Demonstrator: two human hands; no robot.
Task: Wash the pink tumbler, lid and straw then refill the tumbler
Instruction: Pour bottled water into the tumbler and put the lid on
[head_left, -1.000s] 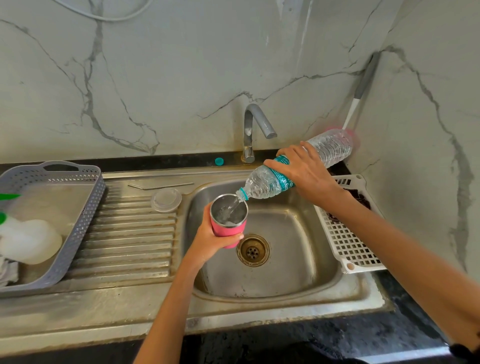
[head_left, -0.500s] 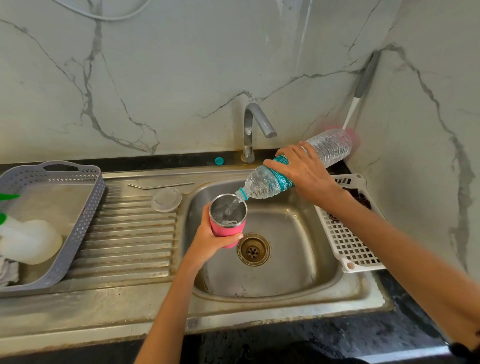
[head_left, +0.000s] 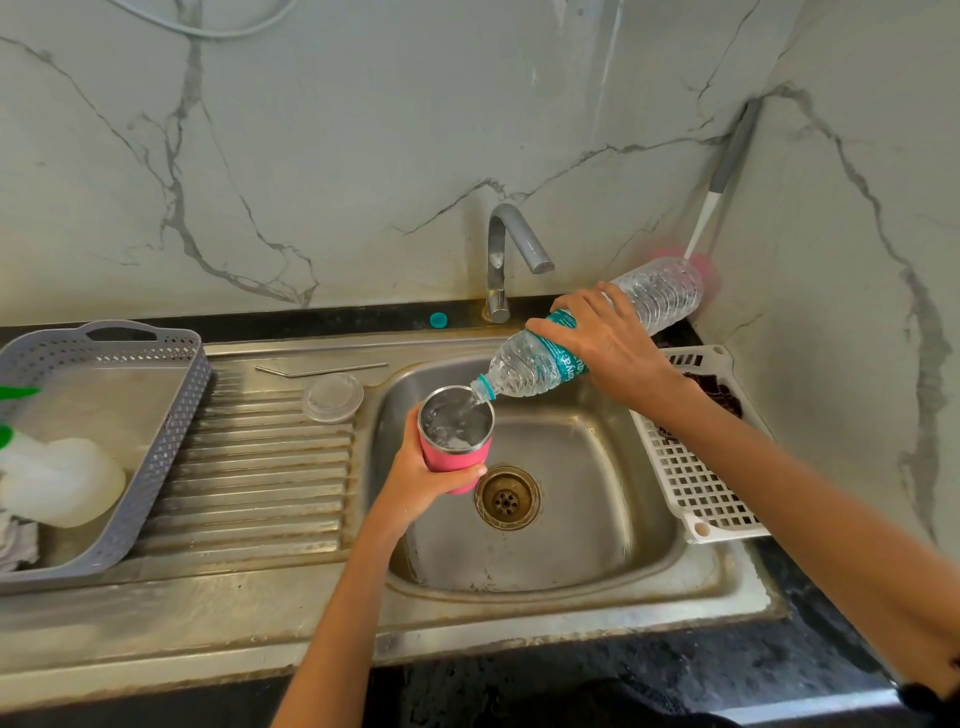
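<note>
My left hand (head_left: 415, 480) grips the pink tumbler (head_left: 455, 456) upright over the steel sink basin (head_left: 587, 530), just left of the drain. My right hand (head_left: 613, 343) holds a clear plastic water bottle (head_left: 524, 369) tilted down to the left, its mouth at the tumbler's rim. Water runs from the bottle into the tumbler, which holds water high up its steel inside. The clear round lid (head_left: 333, 397) lies on the ribbed drainboard (head_left: 249, 467). The metal straw (head_left: 322, 370) rests behind it along the drainboard's back edge.
A grey perforated basket (head_left: 171, 441) on the left holds a white spray bottle (head_left: 57, 480). A white slotted tray (head_left: 691, 493) sits right of the basin. The tap (head_left: 506, 254) stands behind the sink, a teal bottle cap (head_left: 438, 320) beside it. A brush (head_left: 722, 171) leans in the corner.
The water level in the tumbler has risen. Both hands, the tumbler and the bottle have stayed almost where they were.
</note>
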